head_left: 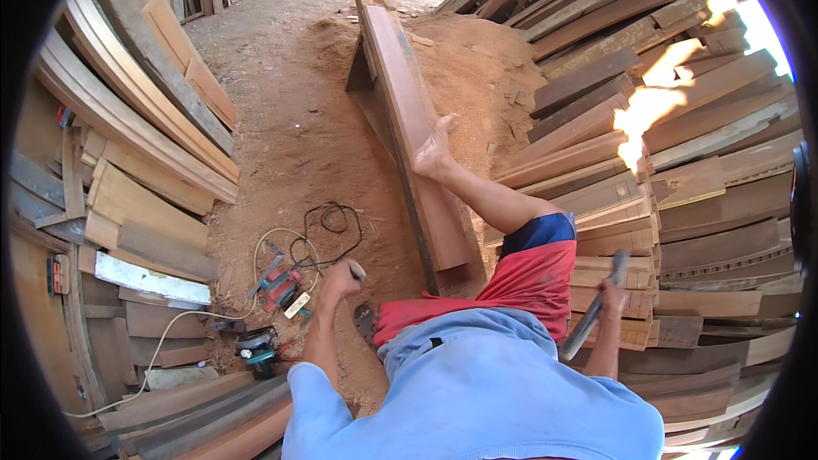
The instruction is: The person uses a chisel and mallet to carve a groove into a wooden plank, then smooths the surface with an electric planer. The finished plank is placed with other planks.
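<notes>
"Where's the plank [411, 115]?"

"Lying lengthwise along the narrow table [361, 68], with a bare foot [436, 149] resting on it."

"How would it handle?"

"I'd judge it stiff and fairly heavy for its length, not fragile. The face looks smooth, so any dust could make it slippery. I'd take it by both long edges, near the middle, or one hand at each end."

"And the hands?"

"The right hand [613, 300] is wrapped around a long grey tool [583, 328], off to the person's right. That looks rigid, probably dense; the middle seems a sensible grip. The left hand [342, 279] is curled nearly closed around a small greyish object [357, 270]. I can't tell what it is, or how hard."

"Give me the counts."

"One plank on the table, one long tool, one small object. Two power tools on the floor: a red one [279, 288] and a teal one [258, 349]."

"And the stacked boards [711, 247] at the right?"

"Dozens, overlapping too much to count exactly."
</notes>
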`<act>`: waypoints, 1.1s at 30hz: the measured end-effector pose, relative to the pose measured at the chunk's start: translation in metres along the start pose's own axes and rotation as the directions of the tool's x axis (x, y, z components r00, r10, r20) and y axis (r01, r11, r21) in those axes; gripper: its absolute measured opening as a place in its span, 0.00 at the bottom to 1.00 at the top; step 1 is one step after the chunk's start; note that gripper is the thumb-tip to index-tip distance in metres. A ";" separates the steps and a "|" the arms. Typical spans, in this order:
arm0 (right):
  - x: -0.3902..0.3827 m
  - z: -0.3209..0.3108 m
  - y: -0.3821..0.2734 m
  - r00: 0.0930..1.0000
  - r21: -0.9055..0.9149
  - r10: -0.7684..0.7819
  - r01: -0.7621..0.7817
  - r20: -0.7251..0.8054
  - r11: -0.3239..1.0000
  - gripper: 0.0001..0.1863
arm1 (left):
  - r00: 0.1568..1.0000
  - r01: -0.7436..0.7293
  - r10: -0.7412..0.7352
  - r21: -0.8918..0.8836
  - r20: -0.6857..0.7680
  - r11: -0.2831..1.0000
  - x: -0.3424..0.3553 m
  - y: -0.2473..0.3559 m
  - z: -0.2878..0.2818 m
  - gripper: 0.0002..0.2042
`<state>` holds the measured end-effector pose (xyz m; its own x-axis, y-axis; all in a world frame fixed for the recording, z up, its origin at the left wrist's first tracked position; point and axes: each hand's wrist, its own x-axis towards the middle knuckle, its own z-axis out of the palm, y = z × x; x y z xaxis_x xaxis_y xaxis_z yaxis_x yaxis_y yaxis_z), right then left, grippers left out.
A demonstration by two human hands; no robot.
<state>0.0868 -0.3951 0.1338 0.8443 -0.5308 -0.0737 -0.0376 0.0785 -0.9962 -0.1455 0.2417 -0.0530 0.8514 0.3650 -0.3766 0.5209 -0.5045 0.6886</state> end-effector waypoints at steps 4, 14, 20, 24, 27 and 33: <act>0.027 0.015 -0.097 0.958 0.239 -0.195 0.143 0.212 0.960 0.22 | 0.993 -0.025 0.039 0.128 -0.110 0.991 0.059 0.050 0.002 0.13; -0.007 0.160 -0.038 0.669 0.326 -0.054 -0.289 0.741 0.900 0.13 | 0.952 0.006 0.006 0.037 -0.307 0.999 0.023 0.116 0.121 0.16; -0.050 0.187 0.018 0.562 0.076 -0.024 -0.070 0.827 0.995 0.10 | 0.820 -0.157 0.061 -0.121 -0.569 0.980 -0.019 0.138 0.064 0.14; -0.062 0.159 0.032 0.458 -0.017 0.028 -0.028 0.889 0.999 0.12 | 0.805 -0.261 -0.038 -0.411 -0.592 0.873 -0.018 0.206 0.041 0.11; -0.065 0.142 0.032 0.331 -0.068 0.055 0.025 0.942 0.997 0.12 | 0.845 -0.330 -0.068 -0.617 -0.531 0.715 -0.008 0.252 0.049 0.11; -0.076 0.123 0.046 0.249 -0.060 0.038 0.081 0.968 0.995 0.13 | 0.877 -0.409 -0.026 -0.775 -0.480 0.482 0.053 0.292 0.098 0.11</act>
<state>0.0867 -0.2468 0.0994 0.7264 0.6872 -0.0111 -0.0011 -0.0150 -0.9999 0.0575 0.0372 0.0674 0.7036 0.7087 -0.0509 -0.1452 0.2134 0.9661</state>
